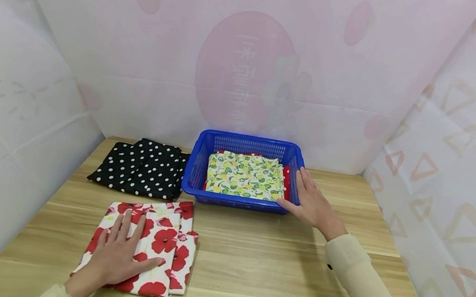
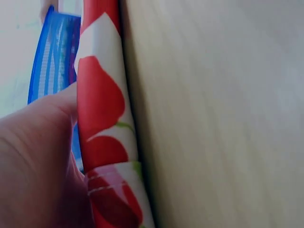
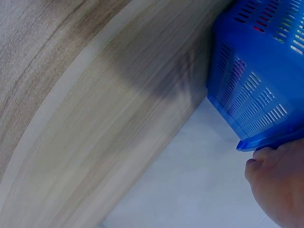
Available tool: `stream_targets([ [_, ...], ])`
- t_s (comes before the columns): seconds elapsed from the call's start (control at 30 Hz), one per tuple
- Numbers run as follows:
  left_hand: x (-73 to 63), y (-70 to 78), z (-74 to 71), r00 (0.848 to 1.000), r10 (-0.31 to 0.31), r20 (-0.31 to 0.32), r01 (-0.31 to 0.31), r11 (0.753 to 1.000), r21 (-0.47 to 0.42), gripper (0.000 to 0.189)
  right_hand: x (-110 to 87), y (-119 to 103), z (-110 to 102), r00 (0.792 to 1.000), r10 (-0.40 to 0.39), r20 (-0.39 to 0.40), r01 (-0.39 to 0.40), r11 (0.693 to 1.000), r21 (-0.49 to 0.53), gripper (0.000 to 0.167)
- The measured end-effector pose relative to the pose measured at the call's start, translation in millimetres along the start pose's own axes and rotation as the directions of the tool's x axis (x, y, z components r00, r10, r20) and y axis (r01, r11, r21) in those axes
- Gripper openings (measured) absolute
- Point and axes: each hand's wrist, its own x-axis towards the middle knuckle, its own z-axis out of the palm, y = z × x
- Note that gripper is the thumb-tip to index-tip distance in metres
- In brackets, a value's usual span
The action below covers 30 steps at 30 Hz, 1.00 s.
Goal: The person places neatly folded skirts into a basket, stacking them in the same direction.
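Observation:
My left hand (image 1: pixel 118 254) lies flat with spread fingers on a folded white cloth with red poppies (image 1: pixel 164 242) at the front left of the table. In the left wrist view, its thumb is beside the thick folded edge of that poppy cloth (image 2: pixel 102 95). Farther back stands a blue plastic basket (image 1: pixel 237 199) holding a folded lemon-print cloth (image 1: pixel 246 175), with red dotted fabric (image 1: pixel 286 182) showing beneath. My right hand (image 1: pixel 312 201) rests on the basket's front right corner, fingers along the right rim and thumb at the front rim. Its fingertips are partly hidden in the right wrist view.
A folded black cloth with white dots (image 1: pixel 145 168) lies left of the basket, behind the poppy cloth. The wooden table (image 1: pixel 252 264) has printed sheets (image 1: pixel 152 102) standing along its back and both sides.

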Motion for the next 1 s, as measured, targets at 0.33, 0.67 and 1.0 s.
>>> stream_targets([
  [0.33, 5.1, 46.4, 5.6, 0.999, 0.027, 0.04, -0.027, 0.999, -0.017, 0.129, -0.2, -0.5, -0.5, 1.0, -0.014, -0.013, 0.014, 1.0, -0.003, 0.121],
  [0.67, 14.6, 92.3, 13.2, 0.994, 0.056, 0.095, -0.052, 0.998, -0.04, 0.128, -0.2, -1.6, -0.1, 1.0, 0.001, -0.011, -0.001, 1.0, -0.001, 0.12],
  [1.0, 22.8, 146.1, 19.0, 0.985, 0.074, 0.154, -0.06, 0.994, -0.093, 0.126, -1.5, -2.7, -1.2, 1.0, 0.011, -0.012, -0.01, 1.0, 0.011, 0.12],
])
